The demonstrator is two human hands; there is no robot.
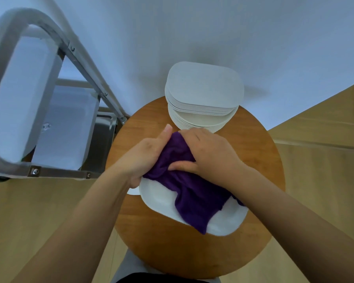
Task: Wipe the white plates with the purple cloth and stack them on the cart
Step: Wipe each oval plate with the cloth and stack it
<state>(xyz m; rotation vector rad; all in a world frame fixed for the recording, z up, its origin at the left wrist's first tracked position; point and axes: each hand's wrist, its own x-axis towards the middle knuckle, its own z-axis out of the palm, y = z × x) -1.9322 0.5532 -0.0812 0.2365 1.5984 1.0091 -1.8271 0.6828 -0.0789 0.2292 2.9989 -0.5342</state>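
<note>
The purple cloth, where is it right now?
The purple cloth lies draped over a white plate on the round wooden table, gripped by the left hand and right hand, just in front of the plate stack.

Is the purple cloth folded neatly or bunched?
Bunched. The cloth lies creased across the plate, gathered between the left hand and right hand, its lower end trailing loose.

Both hands, left hand (145,158) and right hand (211,152), grip the purple cloth (192,188) over a white plate (161,201) (more plates (204,88) stacked behind) on the round wooden table (172,248).
</note>
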